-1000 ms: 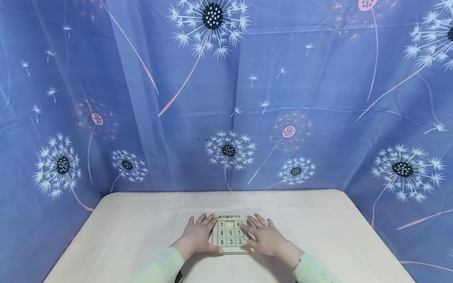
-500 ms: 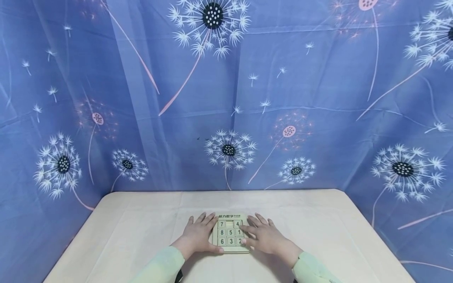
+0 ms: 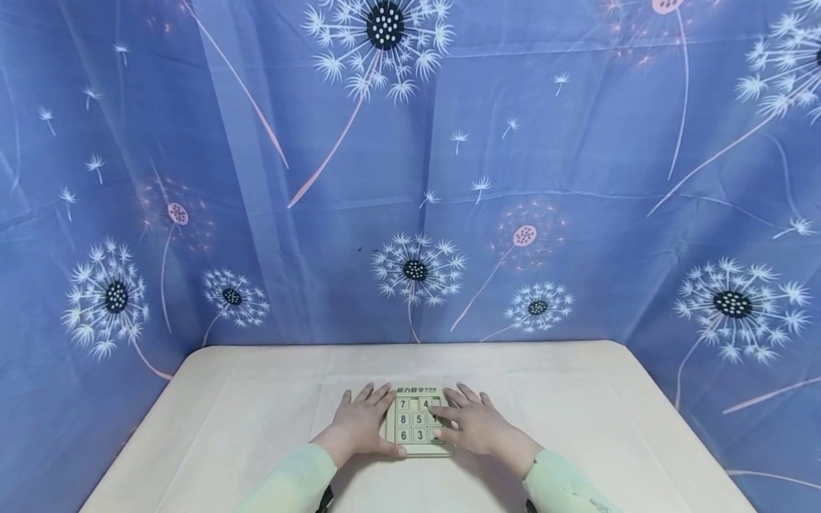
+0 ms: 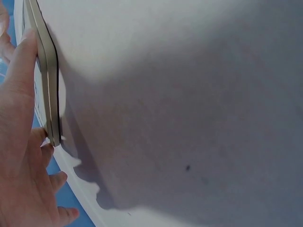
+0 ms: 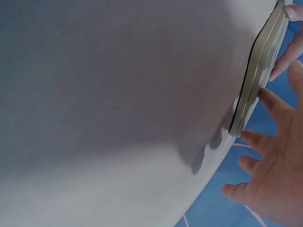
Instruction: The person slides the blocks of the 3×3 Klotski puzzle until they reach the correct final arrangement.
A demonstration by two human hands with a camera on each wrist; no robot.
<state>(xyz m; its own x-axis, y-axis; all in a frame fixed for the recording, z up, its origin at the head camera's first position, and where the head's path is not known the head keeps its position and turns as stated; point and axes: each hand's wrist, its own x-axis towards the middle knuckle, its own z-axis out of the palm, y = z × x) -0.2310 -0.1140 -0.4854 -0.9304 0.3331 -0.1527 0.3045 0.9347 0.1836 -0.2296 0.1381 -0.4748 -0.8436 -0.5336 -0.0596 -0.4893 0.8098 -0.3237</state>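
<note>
A pale sliding number puzzle [image 3: 410, 450] lies on the table, with square numbered tiles in three rows and Chinese print along its top edge. My left hand [image 3: 362, 425] holds its left side, thumb at the near left corner and forefinger along the far left edge. My right hand [image 3: 477, 425] lies over the right side with fingers extended. Its forefinger touches the top row by the 4 tile [image 3: 425, 404], which stands partway across the gap beside the 7 tile [image 3: 403, 404]. The right thumb covers most of the tile in the near right corner.
The cream table [image 3: 256, 399] has rounded far corners. Behind it and at both sides hangs a blue cloth [image 3: 321, 285] with a dandelion print. Light green sleeves [image 3: 291, 477] cover both forearms.
The 4 tile has slid left from the right end of the top row, the right forefinger moving with it. My left hand keeps its place on the puzzle.
</note>
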